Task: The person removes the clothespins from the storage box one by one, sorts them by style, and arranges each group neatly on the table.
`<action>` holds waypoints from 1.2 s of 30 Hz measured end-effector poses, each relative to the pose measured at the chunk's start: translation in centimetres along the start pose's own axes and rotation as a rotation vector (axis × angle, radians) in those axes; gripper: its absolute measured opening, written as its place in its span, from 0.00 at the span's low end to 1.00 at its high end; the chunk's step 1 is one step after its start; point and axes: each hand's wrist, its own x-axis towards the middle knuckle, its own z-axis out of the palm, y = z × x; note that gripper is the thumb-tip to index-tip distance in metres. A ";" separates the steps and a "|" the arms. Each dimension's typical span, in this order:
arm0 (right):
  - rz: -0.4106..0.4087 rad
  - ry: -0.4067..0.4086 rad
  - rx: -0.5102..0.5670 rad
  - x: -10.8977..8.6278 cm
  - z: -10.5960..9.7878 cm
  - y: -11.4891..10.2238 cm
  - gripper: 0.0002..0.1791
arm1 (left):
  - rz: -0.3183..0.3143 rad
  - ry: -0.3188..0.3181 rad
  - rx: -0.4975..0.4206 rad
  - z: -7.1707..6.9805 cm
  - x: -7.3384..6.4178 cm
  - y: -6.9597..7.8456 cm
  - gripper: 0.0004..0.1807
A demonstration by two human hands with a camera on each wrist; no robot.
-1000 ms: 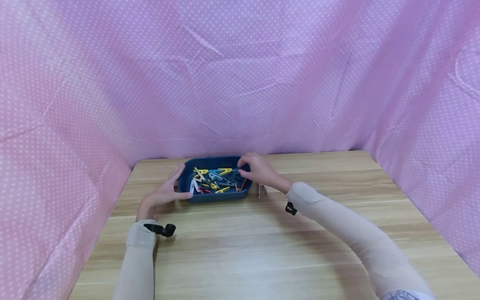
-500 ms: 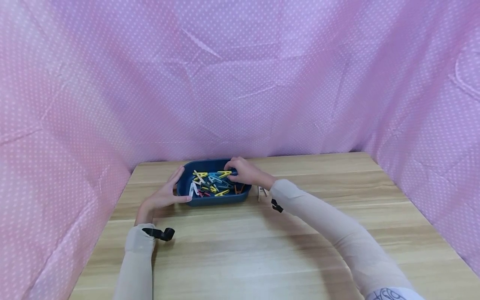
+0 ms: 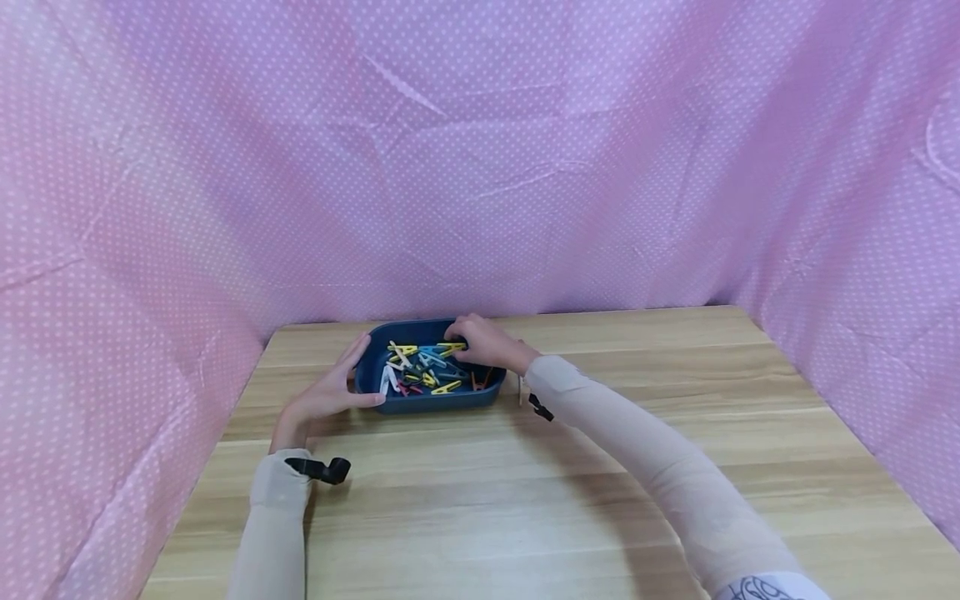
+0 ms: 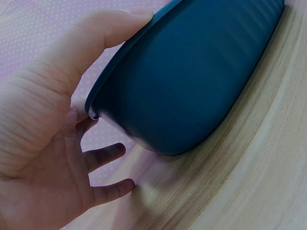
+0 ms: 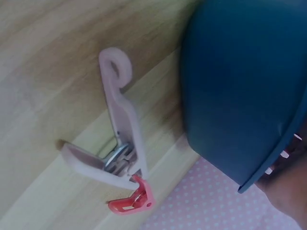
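A dark blue plastic basin (image 3: 431,403) stands near the table's back edge, with several coloured clothes pegs inside. My left hand (image 3: 327,394) spans its left end, thumb (image 4: 108,28) resting along the rim and the other fingers spread straight behind. Reaching over the right end, my right hand (image 3: 486,342) has its fingertips down at a yellow clothes peg (image 3: 452,349). Whether they pinch it is hidden. Among the other pegs are a white peg (image 3: 387,379), a blue peg (image 3: 431,358) and an orange peg (image 3: 480,382).
A pale pink peg (image 5: 125,117) and a small red clip (image 5: 136,199) lie on the wooden table (image 3: 420,500) just right of the basin. Pink dotted cloth (image 3: 480,167) hangs behind the table and at both sides.
My right hand has moved left and down from the basin's right rim to the yellow peg, slowing over the last half second. The left hand stays at the basin's left end.
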 end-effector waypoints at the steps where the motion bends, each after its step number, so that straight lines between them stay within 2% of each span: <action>1: 0.002 -0.005 -0.011 0.1 0.1 0.0 0.20 | 0.002 0.002 0.002 0.0 0.0 0.0 0.63; 5: -0.004 -0.005 -0.082 0.4 0.5 0.2 0.20 | 0.005 0.003 -0.002 0.0 0.0 -0.1 0.63; 12: -0.057 0.005 -0.348 0.6 2.0 0.5 0.23 | 0.027 0.005 0.002 0.0 0.1 -0.3 0.63; 15: -0.069 0.000 -0.416 0.7 2.5 0.7 0.25 | 0.021 0.005 -0.004 0.0 0.1 -0.3 0.63; 20: -0.077 0.001 -0.441 0.7 2.6 0.8 0.23 | 0.016 0.007 -0.010 -0.1 0.2 -0.3 0.63; 29: -0.078 -0.011 -0.404 0.5 2.4 0.5 0.17 | 0.000 0.003 -0.003 -0.2 0.2 -0.5 0.64; 36: -0.076 -0.024 -0.384 0.6 1.9 -0.1 0.18 | -0.005 0.008 0.001 -0.2 0.2 -0.4 0.63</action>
